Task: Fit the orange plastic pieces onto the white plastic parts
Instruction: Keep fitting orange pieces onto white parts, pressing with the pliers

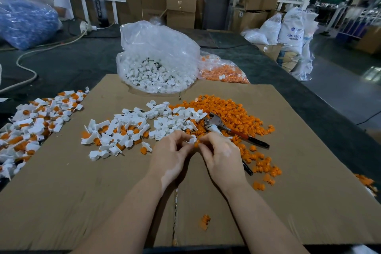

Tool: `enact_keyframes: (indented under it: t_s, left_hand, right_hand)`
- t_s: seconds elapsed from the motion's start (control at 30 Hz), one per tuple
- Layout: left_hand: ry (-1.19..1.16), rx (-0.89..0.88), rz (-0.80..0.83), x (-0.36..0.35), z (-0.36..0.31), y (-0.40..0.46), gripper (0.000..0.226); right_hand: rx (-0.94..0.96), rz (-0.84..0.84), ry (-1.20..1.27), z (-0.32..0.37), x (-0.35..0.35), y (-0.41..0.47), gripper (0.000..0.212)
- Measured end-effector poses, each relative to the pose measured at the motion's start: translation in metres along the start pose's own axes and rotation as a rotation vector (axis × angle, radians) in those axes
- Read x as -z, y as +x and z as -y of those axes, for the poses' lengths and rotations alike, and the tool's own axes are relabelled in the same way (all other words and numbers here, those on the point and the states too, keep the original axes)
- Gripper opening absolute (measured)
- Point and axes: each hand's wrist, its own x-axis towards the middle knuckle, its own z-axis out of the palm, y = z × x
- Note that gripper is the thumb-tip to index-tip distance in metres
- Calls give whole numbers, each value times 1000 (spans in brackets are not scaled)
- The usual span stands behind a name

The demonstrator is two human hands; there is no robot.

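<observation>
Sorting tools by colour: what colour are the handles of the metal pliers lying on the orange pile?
Red shafts with black grips, seen in the head view.

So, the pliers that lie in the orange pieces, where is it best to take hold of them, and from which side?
Probably by the red and black handles, coming from the right hand side. The metal head is half buried among white parts and orange pieces, while the handles lie nearer, over barer cardboard.
</observation>
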Motion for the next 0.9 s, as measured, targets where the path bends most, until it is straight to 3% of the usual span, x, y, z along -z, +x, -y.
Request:
enact_keyframes:
  t_s: [0.07,0.37,0.9]
  left_hand:
    - [-33,16,12,1,-2,-1,2]
    - [-181,78,58,3,-5,-1,8]
    - [-82,-2,68,2,2,0,3]
  right_hand:
    - [3,-1,-3,0,0,0,3]
    - [10,-30,39,1,2,0,3]
    - [-27,48,55,1,-1,0,7]
